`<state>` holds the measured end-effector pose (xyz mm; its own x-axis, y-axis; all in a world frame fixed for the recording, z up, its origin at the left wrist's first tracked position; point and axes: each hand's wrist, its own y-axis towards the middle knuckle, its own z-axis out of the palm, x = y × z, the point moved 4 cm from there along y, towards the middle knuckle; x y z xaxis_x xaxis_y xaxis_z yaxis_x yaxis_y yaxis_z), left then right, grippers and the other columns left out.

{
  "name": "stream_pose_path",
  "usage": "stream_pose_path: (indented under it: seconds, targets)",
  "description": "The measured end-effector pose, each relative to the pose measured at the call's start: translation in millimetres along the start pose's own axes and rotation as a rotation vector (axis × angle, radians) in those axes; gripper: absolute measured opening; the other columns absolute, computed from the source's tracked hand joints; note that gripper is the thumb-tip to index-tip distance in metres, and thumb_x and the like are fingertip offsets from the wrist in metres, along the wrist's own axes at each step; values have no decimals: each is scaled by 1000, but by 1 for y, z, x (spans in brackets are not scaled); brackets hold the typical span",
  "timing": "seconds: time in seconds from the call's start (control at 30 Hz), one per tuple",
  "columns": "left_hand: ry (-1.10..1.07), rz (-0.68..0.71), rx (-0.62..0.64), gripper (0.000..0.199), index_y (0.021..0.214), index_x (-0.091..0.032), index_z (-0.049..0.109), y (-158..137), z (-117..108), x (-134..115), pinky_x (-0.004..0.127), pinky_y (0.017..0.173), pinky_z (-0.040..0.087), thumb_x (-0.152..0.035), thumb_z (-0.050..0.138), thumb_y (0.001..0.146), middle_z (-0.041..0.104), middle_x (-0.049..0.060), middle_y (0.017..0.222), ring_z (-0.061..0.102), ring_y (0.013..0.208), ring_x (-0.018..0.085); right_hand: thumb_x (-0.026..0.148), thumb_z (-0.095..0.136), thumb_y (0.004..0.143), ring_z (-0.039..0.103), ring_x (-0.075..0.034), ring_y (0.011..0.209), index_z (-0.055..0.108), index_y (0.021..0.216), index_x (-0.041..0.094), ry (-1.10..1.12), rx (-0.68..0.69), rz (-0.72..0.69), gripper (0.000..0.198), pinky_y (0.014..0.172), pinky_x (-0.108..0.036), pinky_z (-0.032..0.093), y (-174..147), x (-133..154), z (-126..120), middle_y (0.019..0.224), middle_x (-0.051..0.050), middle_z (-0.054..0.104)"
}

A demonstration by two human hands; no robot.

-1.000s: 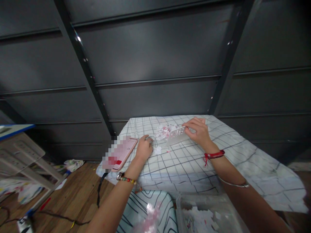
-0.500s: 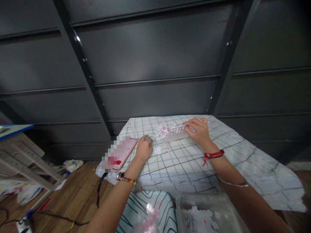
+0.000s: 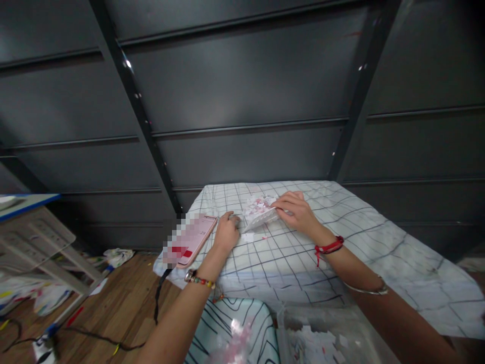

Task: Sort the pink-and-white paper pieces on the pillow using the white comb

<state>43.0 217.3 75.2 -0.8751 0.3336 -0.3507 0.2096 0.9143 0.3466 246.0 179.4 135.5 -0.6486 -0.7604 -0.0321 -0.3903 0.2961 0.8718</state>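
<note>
My right hand (image 3: 297, 210) pinches the edge of a small white plastic basket (image 3: 261, 218) with holes in its side, which is tilted low over the cloth. A heap of white and pinkish paper scraps (image 3: 259, 205) lies at the basket, just behind its near side. My left hand (image 3: 227, 232) rests on the checked cloth to the left of the basket, fingers apart and holding nothing. Close to its fingertips is a loose white paper scrap (image 3: 248, 237). A tiny red bit (image 3: 264, 238) lies in front of the basket.
A pink phone (image 3: 195, 240) with a black cable lies left of my left hand on the checked cloth (image 3: 364, 217). In front stand a clear plastic bin (image 3: 282, 316) of paper scraps and a patterned cushioned surface (image 3: 261, 313) bearing a pinkish plastic bag (image 3: 237, 344). Dark metal panels (image 3: 242, 86) rise behind.
My right hand has moved left with the basket, which now leans lower toward the cloth and over the loose scrap. My left hand has stayed nearly in place.
</note>
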Motion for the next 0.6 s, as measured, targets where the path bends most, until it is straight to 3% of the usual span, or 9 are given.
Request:
stream_pose_path:
  seconds: [0.13, 0.4, 0.6]
  targets:
    - [1, 1, 6, 49, 106, -8, 64, 0, 1, 1, 35, 105, 32, 8, 42, 65, 46, 16, 132, 44, 122, 24, 17, 51, 83, 55, -16, 72, 65, 78, 20, -11, -47, 59, 16, 71, -35, 34, 0, -7, -7, 72, -1, 65]
    - [-31, 9, -26, 47, 103, -9, 65, 1, 2, 2, 37, 105, 33, 7, 42, 65, 49, 15, 130, 45, 121, 24, 18, 49, 85, 56, -16, 77, 66, 84, 20, -7, -2, -4, 16, 71, -35, 34, 5, 0, -6, 77, -1, 66]
    - [-23, 15, -17, 47, 104, -8, 65, 0, 0, 0, 36, 105, 33, 6, 41, 66, 48, 16, 131, 46, 120, 24, 20, 48, 87, 56, -17, 78, 65, 88, 19, -219, 36, 73, 17, 71, -35, 29, 6, 6, -27, 81, -2, 68]
